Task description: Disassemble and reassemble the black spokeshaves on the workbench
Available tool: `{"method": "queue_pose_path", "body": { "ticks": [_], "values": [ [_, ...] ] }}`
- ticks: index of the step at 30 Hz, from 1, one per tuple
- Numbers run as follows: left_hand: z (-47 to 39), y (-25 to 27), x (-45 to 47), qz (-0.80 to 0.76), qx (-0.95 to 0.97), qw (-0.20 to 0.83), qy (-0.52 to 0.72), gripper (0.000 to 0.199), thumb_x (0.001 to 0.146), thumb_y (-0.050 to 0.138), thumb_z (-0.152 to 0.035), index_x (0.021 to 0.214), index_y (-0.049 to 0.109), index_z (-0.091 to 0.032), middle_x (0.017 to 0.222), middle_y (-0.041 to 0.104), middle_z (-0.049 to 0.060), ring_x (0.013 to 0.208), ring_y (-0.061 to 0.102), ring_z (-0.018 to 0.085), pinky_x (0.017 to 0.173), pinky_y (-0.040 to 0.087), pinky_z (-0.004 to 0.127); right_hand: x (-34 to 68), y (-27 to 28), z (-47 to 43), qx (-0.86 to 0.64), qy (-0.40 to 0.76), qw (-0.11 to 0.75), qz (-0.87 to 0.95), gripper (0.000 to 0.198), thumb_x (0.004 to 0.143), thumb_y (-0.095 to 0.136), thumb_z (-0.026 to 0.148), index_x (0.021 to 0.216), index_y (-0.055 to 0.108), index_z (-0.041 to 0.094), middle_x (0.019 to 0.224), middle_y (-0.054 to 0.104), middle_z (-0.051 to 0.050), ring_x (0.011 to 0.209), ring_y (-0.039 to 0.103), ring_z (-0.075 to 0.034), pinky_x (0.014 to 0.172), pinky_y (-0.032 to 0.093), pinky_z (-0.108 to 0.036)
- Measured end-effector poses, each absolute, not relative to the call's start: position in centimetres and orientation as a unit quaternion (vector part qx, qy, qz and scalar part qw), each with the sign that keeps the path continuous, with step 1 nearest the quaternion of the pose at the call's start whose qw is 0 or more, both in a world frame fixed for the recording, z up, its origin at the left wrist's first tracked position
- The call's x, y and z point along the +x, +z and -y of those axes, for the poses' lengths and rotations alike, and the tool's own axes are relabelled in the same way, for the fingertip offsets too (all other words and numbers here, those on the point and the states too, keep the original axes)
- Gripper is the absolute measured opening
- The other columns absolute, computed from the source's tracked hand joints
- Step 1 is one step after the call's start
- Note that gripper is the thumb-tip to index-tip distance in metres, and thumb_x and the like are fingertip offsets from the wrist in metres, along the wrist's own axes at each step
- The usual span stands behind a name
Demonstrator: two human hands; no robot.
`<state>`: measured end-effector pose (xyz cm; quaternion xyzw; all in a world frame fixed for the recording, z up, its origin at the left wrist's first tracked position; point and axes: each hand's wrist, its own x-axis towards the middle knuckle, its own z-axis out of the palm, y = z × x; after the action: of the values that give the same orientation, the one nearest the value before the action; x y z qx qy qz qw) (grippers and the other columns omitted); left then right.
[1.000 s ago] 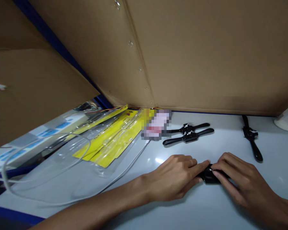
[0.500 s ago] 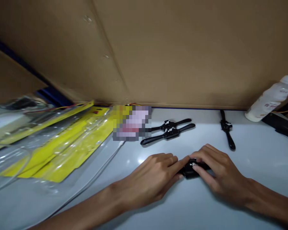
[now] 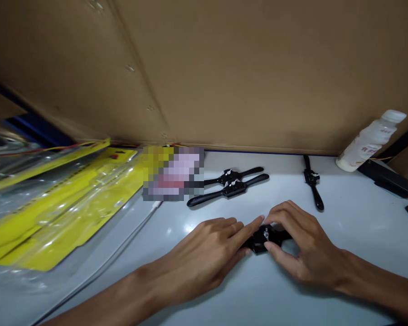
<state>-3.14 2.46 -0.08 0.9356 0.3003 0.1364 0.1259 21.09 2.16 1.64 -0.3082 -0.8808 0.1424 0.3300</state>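
Observation:
A black spokeshave (image 3: 259, 243) lies on the table between my hands, its silver thumbscrew (image 3: 266, 233) showing at the middle of its body. My left hand (image 3: 214, 249) is closed over the left handle, which it hides, with the index finger stretched along the body's upper edge. From the other side my right hand (image 3: 302, 244) has thumb and index finger curved about the body, the thumb tip just below the thumbscrew. Part of the right handle shows beneath this hand. Beyond, two more spokeshaves (image 3: 234, 188) lie side by side, and another spokeshave (image 3: 313, 181) points away from me.
Yellow cards in clear plastic packaging (image 3: 78, 213) cover the left side. A blurred-out phone-like object (image 3: 177, 172) has a white cable (image 3: 122, 249). A plastic bottle (image 3: 370, 142) leans at the back right near a black box-like object (image 3: 387, 179). A cardboard wall (image 3: 241, 77) closes the back.
The view has turned slightly right. My right thumb has moved down and away from the thumbscrew, which now shows more fully. My left hand keeps its hold.

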Motion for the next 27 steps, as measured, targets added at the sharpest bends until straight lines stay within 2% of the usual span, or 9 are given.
{"method": "queue_pose_path", "body": {
  "ticks": [3, 9, 12, 14, 16, 19, 21, 23, 27],
  "values": [
    [-2.5, 0.0, -3.1, -0.296, 0.937, 0.122, 0.141, 0.056, 0.106, 0.045, -0.019, 0.158, 0.025, -0.023, 0.096, 0.07, 0.002, 0.079, 0.065, 0.022, 0.069, 0.052, 0.034, 21.2, 1.5, -2.1, -0.312, 0.129, 0.316, 0.887, 0.029, 0.092, 0.06, 0.014, 0.121, 0.054, 0.019, 0.104, 0.065, -0.008, 0.092, 0.059, -0.023, 0.078, 0.054, -0.041],
    [-2.5, 0.5, -2.9, -0.295, 0.939, 0.115, 0.134, 0.038, 0.107, 0.046, -0.021, 0.145, 0.043, -0.021, 0.093, 0.068, 0.002, 0.074, 0.064, 0.021, 0.066, 0.05, 0.033, 21.2, 1.0, -2.1, -0.326, 0.137, 0.283, 0.892, 0.033, 0.093, 0.061, 0.015, 0.125, 0.052, 0.017, 0.106, 0.064, -0.009, 0.094, 0.06, -0.024, 0.079, 0.055, -0.042],
    [-2.5, 0.4, -2.9, -0.296, 0.937, 0.121, 0.139, 0.032, 0.107, 0.046, -0.021, 0.139, 0.047, -0.021, 0.089, 0.068, 0.001, 0.073, 0.065, 0.021, 0.065, 0.05, 0.033, 21.2, 1.0, -2.2, -0.327, 0.142, 0.287, 0.889, 0.023, 0.097, 0.056, 0.012, 0.119, 0.057, 0.018, 0.103, 0.064, -0.008, 0.092, 0.06, -0.023, 0.078, 0.055, -0.041],
    [-2.5, 0.1, -3.0, -0.302, 0.933, 0.128, 0.148, 0.031, 0.106, 0.047, -0.023, 0.137, 0.047, -0.02, 0.09, 0.069, 0.002, 0.075, 0.066, 0.022, 0.066, 0.051, 0.033, 21.3, 1.0, -2.2, -0.315, 0.142, 0.299, 0.889, 0.026, 0.096, 0.047, 0.003, 0.111, 0.061, 0.019, 0.103, 0.063, -0.008, 0.094, 0.06, -0.022, 0.078, 0.055, -0.039],
    [-2.4, -0.3, -3.2, -0.316, 0.926, 0.129, 0.161, 0.042, 0.106, 0.047, -0.024, 0.146, 0.039, -0.019, 0.095, 0.072, 0.004, 0.08, 0.068, 0.024, 0.068, 0.053, 0.034, 21.3, 1.0, -2.2, -0.305, 0.139, 0.31, 0.89, 0.036, 0.091, 0.042, -0.005, 0.106, 0.063, 0.019, 0.105, 0.063, -0.009, 0.095, 0.06, -0.021, 0.076, 0.055, -0.037],
    [-2.3, -0.7, -3.3, -0.33, 0.922, 0.12, 0.167, 0.071, 0.104, 0.048, -0.023, 0.162, 0.007, -0.018, 0.093, 0.072, 0.004, 0.077, 0.068, 0.023, 0.065, 0.052, 0.033, 21.4, 0.9, -2.3, -0.312, 0.138, 0.319, 0.884, 0.042, 0.084, 0.04, -0.007, 0.11, 0.061, 0.019, 0.103, 0.063, -0.009, 0.094, 0.06, -0.021, 0.076, 0.055, -0.037],
    [-2.3, -0.7, -3.3, -0.325, 0.924, 0.113, 0.164, 0.079, 0.104, 0.048, -0.021, 0.164, -0.004, -0.018, 0.088, 0.071, 0.002, 0.072, 0.065, 0.022, 0.061, 0.05, 0.031, 21.3, 0.9, -2.4, -0.328, 0.14, 0.324, 0.876, 0.04, 0.085, 0.041, -0.005, 0.113, 0.058, 0.018, 0.099, 0.063, -0.008, 0.09, 0.06, -0.021, 0.075, 0.055, -0.037],
    [-2.4, -0.4, -3.2, -0.311, 0.931, 0.108, 0.155, 0.075, 0.104, 0.047, -0.019, 0.164, 0.004, -0.021, 0.089, 0.07, 0.002, 0.073, 0.065, 0.021, 0.064, 0.051, 0.031, 21.3, 0.9, -2.4, -0.343, 0.141, 0.331, 0.868, 0.035, 0.087, 0.042, -0.002, 0.112, 0.056, 0.019, 0.096, 0.063, -0.006, 0.086, 0.06, -0.02, 0.072, 0.054, -0.036],
    [-2.6, 0.2, -3.1, -0.289, 0.943, 0.098, 0.134, 0.046, 0.104, 0.047, -0.019, 0.15, 0.041, -0.024, 0.092, 0.069, 0.002, 0.078, 0.066, 0.021, 0.07, 0.052, 0.032, 21.2, 1.0, -2.4, -0.352, 0.141, 0.336, 0.862, 0.029, 0.088, 0.043, 0.0, 0.107, 0.054, 0.02, 0.092, 0.062, -0.005, 0.081, 0.059, -0.018, 0.069, 0.052, -0.034]
  ]
}}
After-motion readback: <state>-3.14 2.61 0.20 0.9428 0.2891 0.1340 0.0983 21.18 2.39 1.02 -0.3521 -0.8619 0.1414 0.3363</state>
